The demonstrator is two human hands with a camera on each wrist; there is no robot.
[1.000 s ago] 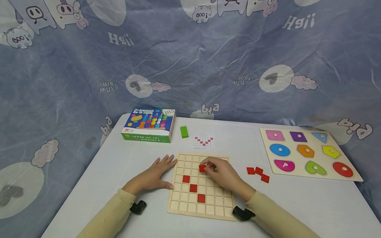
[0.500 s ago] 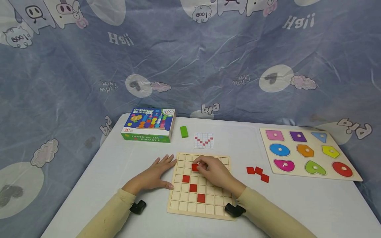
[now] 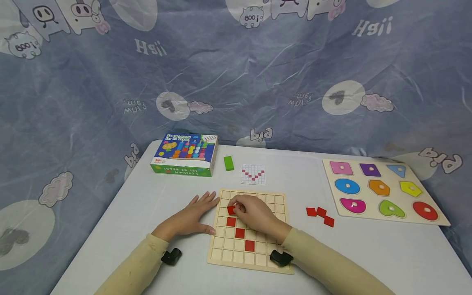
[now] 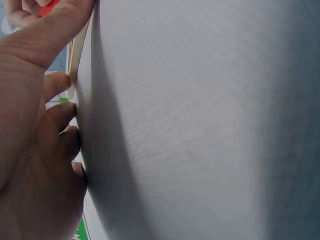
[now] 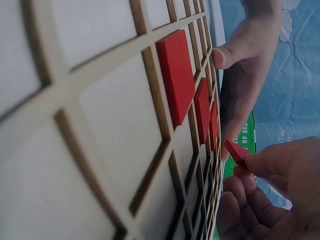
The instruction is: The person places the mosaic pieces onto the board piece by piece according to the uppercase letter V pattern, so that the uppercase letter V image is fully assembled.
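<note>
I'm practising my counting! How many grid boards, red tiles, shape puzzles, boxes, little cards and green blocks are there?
Grid board: 1
Red tiles: 7 (3 in the grid board, 1 in the right hand, 3 loose)
Shape puzzle: 1
Box: 1
Little card: 1
Green block: 1
Total: 12

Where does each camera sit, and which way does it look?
Head: on the person's head, looks forward and down at the board; left hand, right hand and sleeves show.
Left wrist: worn there, looks across the white table; the left hand is big, with a bit of the right hand at top left.
Right wrist: worn there, looks low across the board; right hand close, left hand beyond.
Head and right wrist share the held red square and three red squares on the board.
</note>
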